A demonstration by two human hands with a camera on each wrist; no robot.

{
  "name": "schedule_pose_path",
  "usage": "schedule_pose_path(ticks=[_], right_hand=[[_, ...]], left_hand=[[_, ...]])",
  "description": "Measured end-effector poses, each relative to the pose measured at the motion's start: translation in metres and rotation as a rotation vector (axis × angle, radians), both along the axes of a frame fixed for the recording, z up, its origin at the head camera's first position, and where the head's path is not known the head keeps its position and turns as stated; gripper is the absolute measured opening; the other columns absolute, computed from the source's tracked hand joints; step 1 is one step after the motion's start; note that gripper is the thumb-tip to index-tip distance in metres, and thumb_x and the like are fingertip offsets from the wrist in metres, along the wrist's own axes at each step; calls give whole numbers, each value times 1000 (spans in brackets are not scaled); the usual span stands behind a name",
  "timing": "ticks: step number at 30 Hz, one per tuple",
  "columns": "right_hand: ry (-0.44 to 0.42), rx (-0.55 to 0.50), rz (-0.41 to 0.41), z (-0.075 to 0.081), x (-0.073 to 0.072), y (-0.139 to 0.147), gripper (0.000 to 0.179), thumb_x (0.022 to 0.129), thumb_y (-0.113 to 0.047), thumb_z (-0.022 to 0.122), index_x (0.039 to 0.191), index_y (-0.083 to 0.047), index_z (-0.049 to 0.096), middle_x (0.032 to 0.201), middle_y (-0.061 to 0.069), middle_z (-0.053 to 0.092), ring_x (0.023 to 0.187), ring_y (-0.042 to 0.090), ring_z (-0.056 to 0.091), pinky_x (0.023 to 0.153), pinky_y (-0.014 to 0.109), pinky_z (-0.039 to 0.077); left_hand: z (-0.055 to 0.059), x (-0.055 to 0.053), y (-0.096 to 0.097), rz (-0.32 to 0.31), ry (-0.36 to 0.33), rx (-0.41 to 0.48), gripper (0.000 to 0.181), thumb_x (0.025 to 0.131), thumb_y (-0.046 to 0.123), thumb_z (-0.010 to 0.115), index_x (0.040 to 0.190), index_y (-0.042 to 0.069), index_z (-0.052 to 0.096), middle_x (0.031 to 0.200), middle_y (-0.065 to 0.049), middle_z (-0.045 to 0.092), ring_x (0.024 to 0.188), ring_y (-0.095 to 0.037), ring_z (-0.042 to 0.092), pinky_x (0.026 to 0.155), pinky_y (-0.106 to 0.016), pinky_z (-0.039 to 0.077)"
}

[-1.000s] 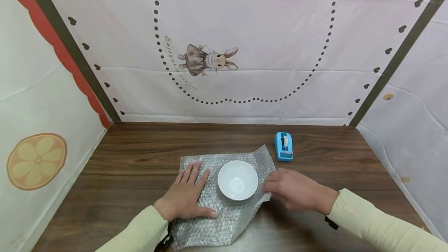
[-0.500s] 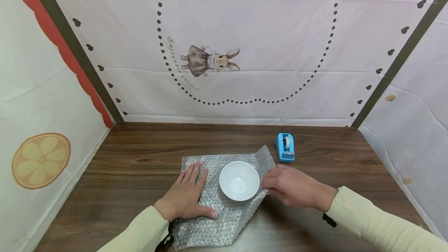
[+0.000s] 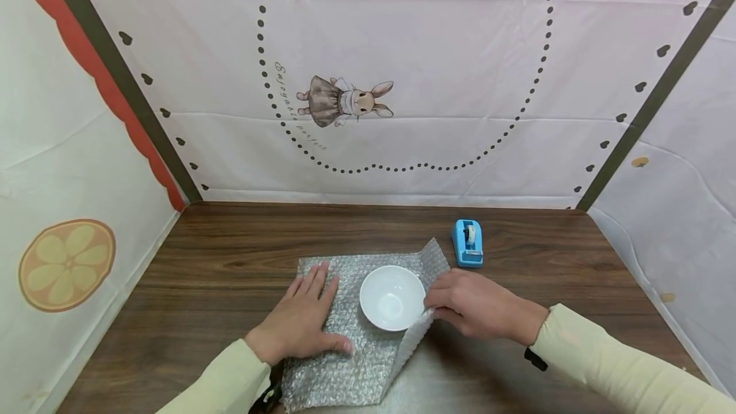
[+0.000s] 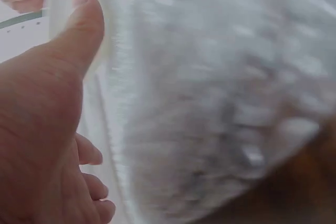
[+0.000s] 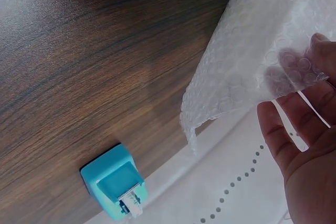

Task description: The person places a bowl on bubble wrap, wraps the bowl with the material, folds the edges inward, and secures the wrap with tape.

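A white bowl [image 3: 392,298] stands upright on a sheet of bubble wrap [image 3: 359,372]. My left hand [image 3: 301,323] rests on the wrap left of the bowl, fingers straight and thumb spread; in the left wrist view the sheet [image 4: 220,77] is blurred. Right of the bowl, my right hand [image 3: 468,304] pinches the sheet's right edge and holds it lifted, folded toward the bowl. The right wrist view has that hand [image 5: 310,129] with its thumb on one side of the wrap [image 5: 241,61] and fingertips showing through from behind.
A blue tape dispenser [image 3: 468,243] with a roll of tape stands behind my right hand, beyond the wrap's right corner. The dark wooden table [image 3: 230,235] is bounded by printed white cloth walls [image 3: 460,50] at the back and both sides.
My right hand has drawn the wrap's right edge a little left, closer to the bowl, so the fold leans further in. The left hand has shifted slightly left.
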State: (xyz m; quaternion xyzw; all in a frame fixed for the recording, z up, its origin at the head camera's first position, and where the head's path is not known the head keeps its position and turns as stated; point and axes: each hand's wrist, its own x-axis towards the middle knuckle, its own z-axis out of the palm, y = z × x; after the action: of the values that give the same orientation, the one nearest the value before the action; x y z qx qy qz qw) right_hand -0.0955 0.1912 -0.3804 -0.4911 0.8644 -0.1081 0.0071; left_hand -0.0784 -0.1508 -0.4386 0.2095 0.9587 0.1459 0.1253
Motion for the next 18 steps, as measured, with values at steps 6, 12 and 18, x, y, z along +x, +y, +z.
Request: schedule_pose_path(ticks=[6, 12, 18], right_hand=[[6, -4, 11, 3, 1, -1, 15, 95, -13, 76, 110, -17, 77, 105, -9, 76, 98, 6, 66, 90, 32, 57], [-13, -12, 2, 3, 0, -2, 13, 95, -13, 76, 106, -20, 75, 101, -9, 74, 93, 3, 63, 83, 26, 59], [1, -1, -7, 2, 0, -4, 10, 96, -14, 75, 104, -20, 75, 99, -9, 73, 91, 2, 63, 83, 25, 59]], left_hand=[[27, 7, 9, -16, 89, 30, 113, 86, 71, 70, 163, -1, 29, 173, -27, 9, 163, -43, 9, 129, -65, 14], [49, 15, 30, -87, 107, 79, 111, 87, 72, 68, 163, 1, 30, 174, -24, 13, 163, -40, 13, 129, -61, 18], [59, 23, 55, -202, 108, 104, 105, 90, 74, 62, 162, 2, 34, 172, -22, 23, 162, -38, 21, 129, -56, 24]])
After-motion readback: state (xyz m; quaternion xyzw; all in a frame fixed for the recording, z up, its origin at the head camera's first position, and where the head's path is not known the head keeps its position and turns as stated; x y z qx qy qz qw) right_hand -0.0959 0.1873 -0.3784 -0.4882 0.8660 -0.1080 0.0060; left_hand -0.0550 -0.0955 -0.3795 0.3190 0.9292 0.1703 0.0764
